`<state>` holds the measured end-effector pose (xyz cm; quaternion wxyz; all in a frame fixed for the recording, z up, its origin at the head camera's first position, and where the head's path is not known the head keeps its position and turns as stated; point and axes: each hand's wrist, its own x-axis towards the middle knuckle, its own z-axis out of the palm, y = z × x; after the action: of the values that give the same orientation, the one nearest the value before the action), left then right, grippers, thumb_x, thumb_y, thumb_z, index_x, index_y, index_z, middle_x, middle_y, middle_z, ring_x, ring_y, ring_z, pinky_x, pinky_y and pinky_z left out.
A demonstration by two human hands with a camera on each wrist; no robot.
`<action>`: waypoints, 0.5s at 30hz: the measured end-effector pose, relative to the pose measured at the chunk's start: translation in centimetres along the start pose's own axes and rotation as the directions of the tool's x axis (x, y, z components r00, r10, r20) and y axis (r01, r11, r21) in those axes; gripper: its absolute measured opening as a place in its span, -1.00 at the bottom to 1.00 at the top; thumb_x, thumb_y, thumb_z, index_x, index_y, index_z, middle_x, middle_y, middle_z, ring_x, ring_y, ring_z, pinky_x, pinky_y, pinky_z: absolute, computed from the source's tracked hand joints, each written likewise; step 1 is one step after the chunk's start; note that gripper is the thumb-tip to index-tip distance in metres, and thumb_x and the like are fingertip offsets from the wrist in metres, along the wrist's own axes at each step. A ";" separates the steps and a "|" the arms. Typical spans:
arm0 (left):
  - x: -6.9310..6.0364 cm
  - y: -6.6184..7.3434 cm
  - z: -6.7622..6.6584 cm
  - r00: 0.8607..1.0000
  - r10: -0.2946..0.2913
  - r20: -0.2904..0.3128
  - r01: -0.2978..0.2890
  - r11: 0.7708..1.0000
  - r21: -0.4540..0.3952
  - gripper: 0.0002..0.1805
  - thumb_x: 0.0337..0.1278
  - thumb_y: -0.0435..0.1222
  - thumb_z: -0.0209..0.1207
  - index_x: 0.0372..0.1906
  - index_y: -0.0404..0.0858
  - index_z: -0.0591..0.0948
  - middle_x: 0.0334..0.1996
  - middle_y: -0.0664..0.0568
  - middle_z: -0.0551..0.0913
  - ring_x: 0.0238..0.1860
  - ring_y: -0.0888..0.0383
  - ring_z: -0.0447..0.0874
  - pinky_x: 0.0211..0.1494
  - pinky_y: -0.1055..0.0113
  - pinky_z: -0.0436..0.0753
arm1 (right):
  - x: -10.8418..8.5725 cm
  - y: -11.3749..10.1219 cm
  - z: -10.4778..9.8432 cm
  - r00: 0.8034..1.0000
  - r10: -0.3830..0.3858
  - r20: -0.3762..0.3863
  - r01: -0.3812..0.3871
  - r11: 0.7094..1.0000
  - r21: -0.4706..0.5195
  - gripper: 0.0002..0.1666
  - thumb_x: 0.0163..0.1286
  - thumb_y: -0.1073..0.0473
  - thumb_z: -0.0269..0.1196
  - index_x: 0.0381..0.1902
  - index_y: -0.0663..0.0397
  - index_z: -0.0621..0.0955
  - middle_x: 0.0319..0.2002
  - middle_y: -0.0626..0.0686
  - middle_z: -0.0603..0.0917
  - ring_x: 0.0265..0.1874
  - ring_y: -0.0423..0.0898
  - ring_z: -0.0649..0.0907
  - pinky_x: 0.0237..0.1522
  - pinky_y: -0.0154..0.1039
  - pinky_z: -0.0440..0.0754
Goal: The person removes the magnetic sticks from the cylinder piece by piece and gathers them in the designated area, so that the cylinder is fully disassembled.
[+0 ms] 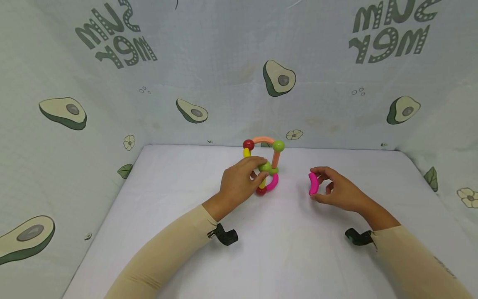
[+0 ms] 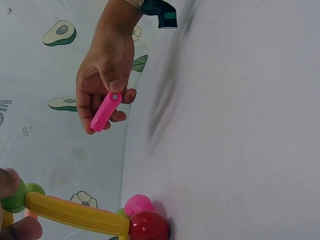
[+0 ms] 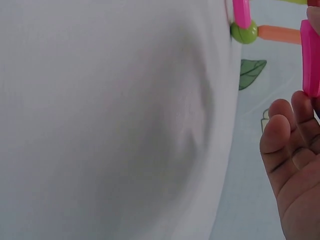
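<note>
On the table stands a frame of coloured rods and balls: a red ball [image 1: 248,144] and a green ball [image 1: 278,145] at the top, joined by a curved orange rod [image 1: 263,139]. Lower down are a curved pink rod [image 1: 273,182], a yellow rod [image 2: 75,212] and another red ball [image 2: 149,226]. My left hand [image 1: 242,178] pinches a green ball [image 1: 265,166] on the near side of the frame. To the right, apart from it, my right hand [image 1: 337,191] holds a loose curved pink rod [image 1: 313,183] by its ends between thumb and finger.
A white cloth covers the table [image 1: 284,249]. Behind it hangs a pale sheet [image 1: 231,74] printed with avocados and lettering. A dark camera mount [image 1: 225,235] sits at the left wrist, and another mount [image 1: 358,237] at the right.
</note>
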<state>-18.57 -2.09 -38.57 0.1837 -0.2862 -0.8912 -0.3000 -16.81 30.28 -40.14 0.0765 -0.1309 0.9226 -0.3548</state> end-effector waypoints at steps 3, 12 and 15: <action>-0.1 -0.1 0.0 1.000 -0.002 -0.003 0.002 1.000 -0.005 -0.54 0.26 -0.11 0.40 0.21 -0.13 0.66 0.14 0.10 0.69 -0.27 0.31 0.65 -0.40 0.58 0.50 | -0.1 0.5 -0.2 1.000 0.002 0.005 -0.002 1.000 -0.003 -0.02 0.17 0.10 0.58 0.43 0.15 0.33 0.05 0.16 0.52 -0.22 0.06 0.57 -0.33 -0.24 0.62; -0.1 -0.1 -0.1 1.000 -0.013 0.006 0.013 1.000 0.000 -0.53 0.27 -0.10 0.39 0.23 -0.13 0.65 0.16 0.10 0.68 -0.26 0.29 0.65 -0.38 0.58 0.52 | -0.6 2.0 -0.5 1.000 -0.006 0.015 0.006 1.000 -0.004 -0.03 0.19 0.07 0.57 0.43 0.19 0.34 0.05 0.18 0.51 -0.20 0.06 0.57 -0.35 -0.27 0.61; -0.1 -0.1 -0.1 1.000 -0.014 0.010 0.014 1.000 -0.004 -0.53 0.27 -0.10 0.39 0.23 -0.14 0.65 0.16 0.10 0.68 -0.26 0.29 0.65 -0.38 0.58 0.52 | -0.7 2.4 -0.7 1.000 -0.004 0.017 0.004 1.000 -0.015 -0.04 0.19 0.07 0.57 0.42 0.20 0.36 0.05 0.18 0.52 -0.18 0.08 0.57 -0.33 -0.27 0.61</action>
<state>-18.55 -2.20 -38.60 0.1768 -0.2819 -0.8934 -0.3018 -16.74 32.60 -41.23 0.0826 -0.1363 0.9242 -0.3470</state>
